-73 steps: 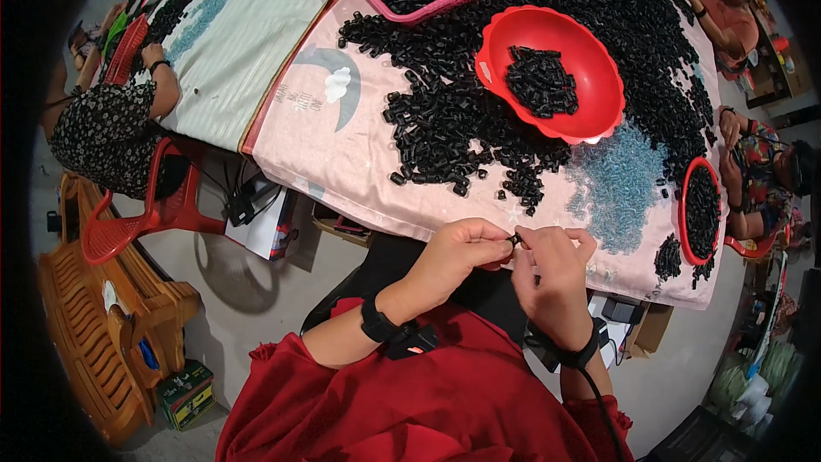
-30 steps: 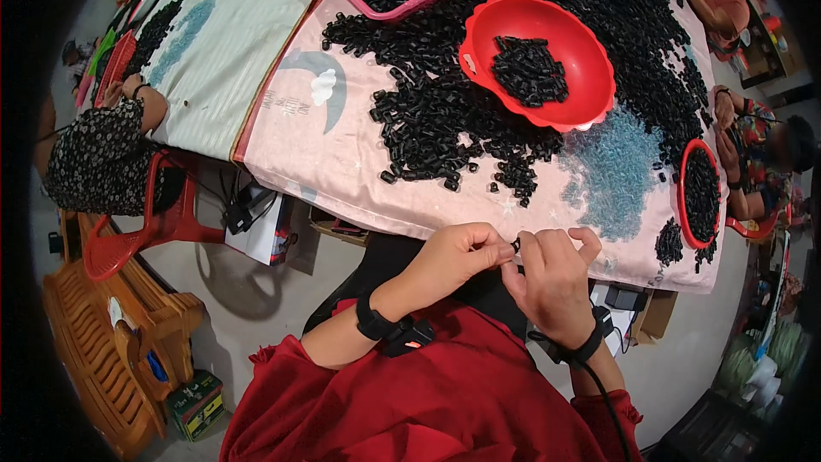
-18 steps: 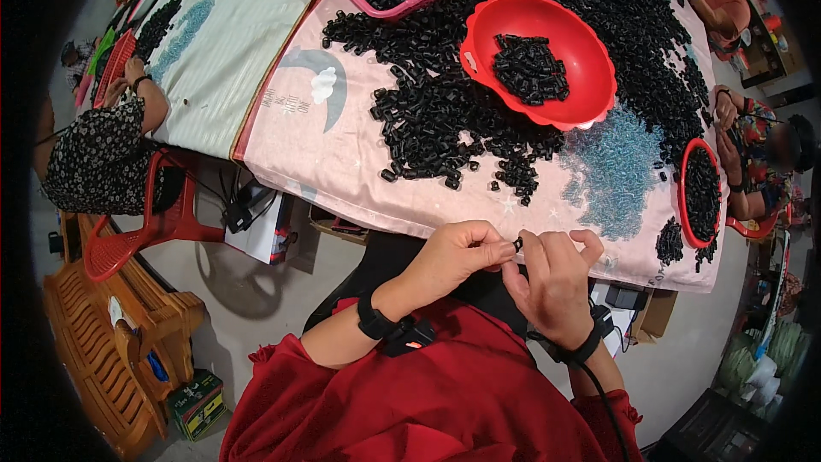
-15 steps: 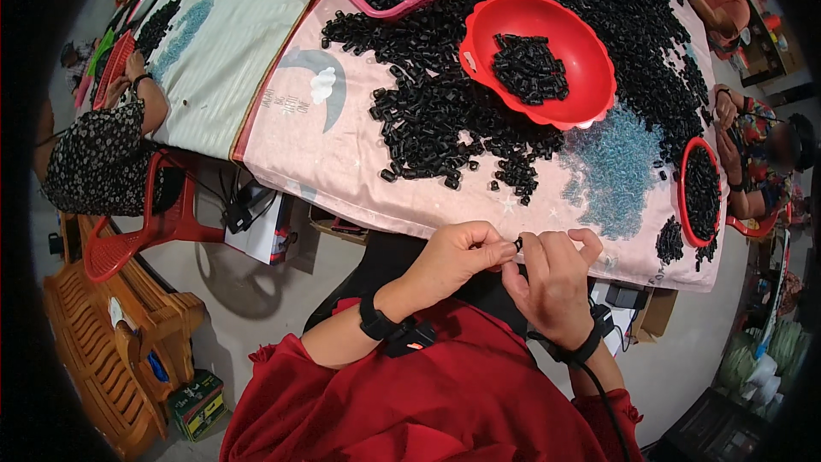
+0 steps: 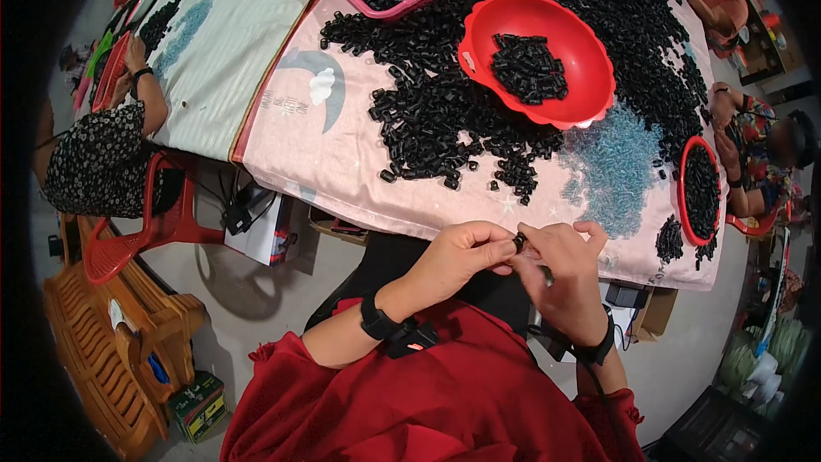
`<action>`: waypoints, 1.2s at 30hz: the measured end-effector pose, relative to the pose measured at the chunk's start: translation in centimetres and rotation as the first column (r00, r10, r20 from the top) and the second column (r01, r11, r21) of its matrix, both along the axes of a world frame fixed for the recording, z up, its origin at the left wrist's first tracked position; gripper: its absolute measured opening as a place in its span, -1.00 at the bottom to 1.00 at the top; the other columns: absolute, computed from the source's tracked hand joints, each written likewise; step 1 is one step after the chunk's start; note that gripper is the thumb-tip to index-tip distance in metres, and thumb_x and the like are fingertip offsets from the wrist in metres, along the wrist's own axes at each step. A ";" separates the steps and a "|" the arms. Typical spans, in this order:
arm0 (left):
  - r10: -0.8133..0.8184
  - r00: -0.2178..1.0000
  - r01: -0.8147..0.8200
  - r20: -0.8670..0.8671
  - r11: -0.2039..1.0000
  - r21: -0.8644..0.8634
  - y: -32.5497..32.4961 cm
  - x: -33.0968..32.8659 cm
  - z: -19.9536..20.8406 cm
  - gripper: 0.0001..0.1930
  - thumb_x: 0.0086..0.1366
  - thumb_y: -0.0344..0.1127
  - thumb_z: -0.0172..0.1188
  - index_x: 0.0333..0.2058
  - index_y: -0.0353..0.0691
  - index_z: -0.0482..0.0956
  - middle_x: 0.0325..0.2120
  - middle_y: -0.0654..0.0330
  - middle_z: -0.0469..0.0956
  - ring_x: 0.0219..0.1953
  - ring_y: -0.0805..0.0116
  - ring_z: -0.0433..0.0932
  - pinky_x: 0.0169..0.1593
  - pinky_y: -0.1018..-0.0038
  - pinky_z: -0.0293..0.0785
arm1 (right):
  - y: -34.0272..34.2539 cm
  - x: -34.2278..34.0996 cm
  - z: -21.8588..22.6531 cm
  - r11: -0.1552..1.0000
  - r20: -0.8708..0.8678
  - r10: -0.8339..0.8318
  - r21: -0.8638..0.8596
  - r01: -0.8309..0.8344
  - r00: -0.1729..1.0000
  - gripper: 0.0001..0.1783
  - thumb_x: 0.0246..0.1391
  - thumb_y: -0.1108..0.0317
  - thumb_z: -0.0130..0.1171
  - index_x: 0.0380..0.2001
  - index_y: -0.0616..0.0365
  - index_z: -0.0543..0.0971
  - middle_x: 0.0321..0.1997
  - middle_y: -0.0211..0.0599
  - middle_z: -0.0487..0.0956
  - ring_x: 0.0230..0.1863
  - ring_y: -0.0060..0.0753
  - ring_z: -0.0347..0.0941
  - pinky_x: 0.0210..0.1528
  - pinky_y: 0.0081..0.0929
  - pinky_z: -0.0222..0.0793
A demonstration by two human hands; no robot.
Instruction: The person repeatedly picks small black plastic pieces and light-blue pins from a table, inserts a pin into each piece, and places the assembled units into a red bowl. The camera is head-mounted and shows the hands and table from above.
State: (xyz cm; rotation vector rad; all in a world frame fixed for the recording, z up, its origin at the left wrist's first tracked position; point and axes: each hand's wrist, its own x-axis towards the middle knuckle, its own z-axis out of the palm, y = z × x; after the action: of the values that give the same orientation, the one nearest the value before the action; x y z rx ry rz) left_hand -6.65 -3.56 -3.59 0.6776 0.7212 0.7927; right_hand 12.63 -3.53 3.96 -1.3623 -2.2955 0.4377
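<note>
Head view: left hand (image 5: pixel 451 262) pinches black piece (image 5: pixel 519 240); right hand (image 5: pixel 571 278) turned since earlier, grip unclear.

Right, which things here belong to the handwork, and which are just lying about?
Likely belonging:
handheld small black piece
heaped black pieces
scalloped red bowl
small translucent bluish pieces

Likely lying about:
slatted brown wooden bench
green-and-yellow box

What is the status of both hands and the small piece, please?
Left hand pinching small black piece. Right hand close at it, partly blurred. Loose black pieces lie between hands and red bowl.
</note>
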 end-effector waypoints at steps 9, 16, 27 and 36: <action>-0.018 0.994 0.030 -0.109 0.993 0.115 0.1 -0.2 0.7 -0.77 0.54 -0.31 0.23 -0.07 -0.41 0.66 -0.23 0.20 0.69 -0.20 0.52 0.63 -0.05 0.55 0.61 | 0.0 0.2 -1.8 0.993 -0.105 -0.082 0.076 0.090 0.991 -0.78 0.06 0.53 0.38 -0.20 0.05 0.67 -0.37 -0.47 0.64 -0.28 -0.39 0.59 0.19 -0.14 0.12; -0.007 0.988 0.029 -0.157 0.990 0.140 0.0 0.0 0.7 -0.74 0.54 -0.26 0.23 -0.11 -0.41 0.67 -0.30 0.25 0.68 -0.26 0.55 0.59 -0.11 0.56 0.56 | -0.5 -0.3 -1.4 0.982 0.095 -0.067 0.180 0.049 0.993 -0.74 0.02 0.51 0.39 -0.17 0.09 0.64 -0.33 -0.44 0.64 -0.23 -0.35 0.59 0.26 -0.04 0.11; -0.102 0.995 0.101 -0.019 0.994 -0.033 0.3 -0.5 0.3 -0.81 0.52 -0.31 0.25 -0.16 -0.36 0.68 -0.27 0.22 0.70 -0.22 0.51 0.65 -0.05 0.53 0.61 | -0.8 -0.2 0.3 0.996 0.202 0.031 0.080 -0.048 0.979 -0.56 0.01 0.22 0.51 -0.08 0.16 0.62 -0.31 -0.38 0.56 -0.23 -0.32 0.55 0.26 0.00 0.09; -0.113 0.993 0.117 0.040 0.988 -0.102 0.7 -0.5 0.3 -0.82 0.50 -0.32 0.27 -0.18 -0.36 0.69 -0.29 0.21 0.70 -0.26 0.49 0.66 -0.09 0.50 0.66 | -1.3 -0.3 -0.7 0.990 0.168 0.064 0.113 -0.084 0.984 -0.60 0.03 0.26 0.49 -0.11 0.20 0.62 -0.36 -0.36 0.50 -0.30 -0.29 0.47 0.16 -0.05 0.15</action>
State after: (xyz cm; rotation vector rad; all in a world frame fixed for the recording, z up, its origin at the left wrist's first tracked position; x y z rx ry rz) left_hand -7.17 -2.89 -3.31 0.6051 0.6817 0.6546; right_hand 12.36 -4.84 3.28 -1.3005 -2.4690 0.2124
